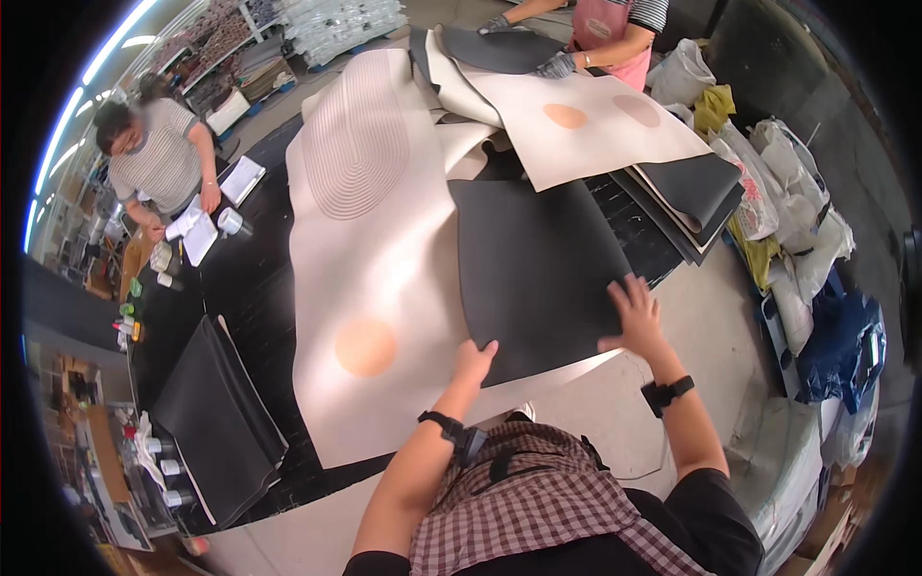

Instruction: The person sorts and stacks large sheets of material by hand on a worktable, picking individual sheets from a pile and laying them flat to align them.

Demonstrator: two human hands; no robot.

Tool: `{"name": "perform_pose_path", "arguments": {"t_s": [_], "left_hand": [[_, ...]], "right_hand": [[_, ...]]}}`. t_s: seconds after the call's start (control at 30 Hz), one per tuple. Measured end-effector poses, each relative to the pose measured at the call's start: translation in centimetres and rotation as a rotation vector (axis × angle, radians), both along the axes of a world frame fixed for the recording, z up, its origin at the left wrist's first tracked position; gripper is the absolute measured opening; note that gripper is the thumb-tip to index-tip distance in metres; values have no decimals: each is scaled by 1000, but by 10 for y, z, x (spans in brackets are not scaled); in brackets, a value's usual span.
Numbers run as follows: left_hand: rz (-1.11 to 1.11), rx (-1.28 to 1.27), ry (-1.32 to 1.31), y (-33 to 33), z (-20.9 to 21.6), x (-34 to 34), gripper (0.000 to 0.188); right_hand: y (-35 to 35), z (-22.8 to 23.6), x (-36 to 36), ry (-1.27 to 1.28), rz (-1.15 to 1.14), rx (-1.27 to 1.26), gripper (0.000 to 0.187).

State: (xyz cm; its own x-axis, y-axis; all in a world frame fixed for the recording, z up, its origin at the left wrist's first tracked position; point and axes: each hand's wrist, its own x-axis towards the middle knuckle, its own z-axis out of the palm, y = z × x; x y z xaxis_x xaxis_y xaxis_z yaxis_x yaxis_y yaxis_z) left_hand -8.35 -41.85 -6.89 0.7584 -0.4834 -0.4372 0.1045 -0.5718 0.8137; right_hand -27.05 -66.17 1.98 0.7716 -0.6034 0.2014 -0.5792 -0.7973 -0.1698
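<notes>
- My left hand (473, 363) was curled at the near left corner of the dark grey sheet (543, 274), thumb lying along its edge; the fingers were hidden, so I could not tell whether they gripped it.
- My right hand (634, 319) was unclenched, fingers spread, at the sheet's right edge.
- That sheet lay just in front of me, dark face up, beside the cream printed mat (375, 264) with its orange circle and ringed oval.
- Beneath them was the black table (252, 293); a folded dark stack (219, 422) lay near its left edge.
- Across from me, a co-worker's grey-gloved hand (557, 65) touched another sheet.
- To the left, a person in a striped shirt (173, 158) handled papers (199, 238).
</notes>
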Motion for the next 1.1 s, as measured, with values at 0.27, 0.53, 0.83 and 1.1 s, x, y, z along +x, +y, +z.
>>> {"name": "perform_pose_path", "arguments": {"t_s": [0.27, 0.53, 0.83, 1.1], "left_hand": [[-211, -99, 179, -35, 26, -10, 27], [11, -202, 214, -18, 14, -56, 35], [95, -138, 23, 40, 19, -64, 29], [-53, 12, -99, 18, 6, -37, 26]], "right_hand": [[-61, -11, -46, -273, 187, -29, 48], [-61, -47, -102, -117, 162, 225, 70], [-33, -50, -100, -110, 233, 247, 71], [-30, -25, -91, -235, 153, 183, 65]]}}
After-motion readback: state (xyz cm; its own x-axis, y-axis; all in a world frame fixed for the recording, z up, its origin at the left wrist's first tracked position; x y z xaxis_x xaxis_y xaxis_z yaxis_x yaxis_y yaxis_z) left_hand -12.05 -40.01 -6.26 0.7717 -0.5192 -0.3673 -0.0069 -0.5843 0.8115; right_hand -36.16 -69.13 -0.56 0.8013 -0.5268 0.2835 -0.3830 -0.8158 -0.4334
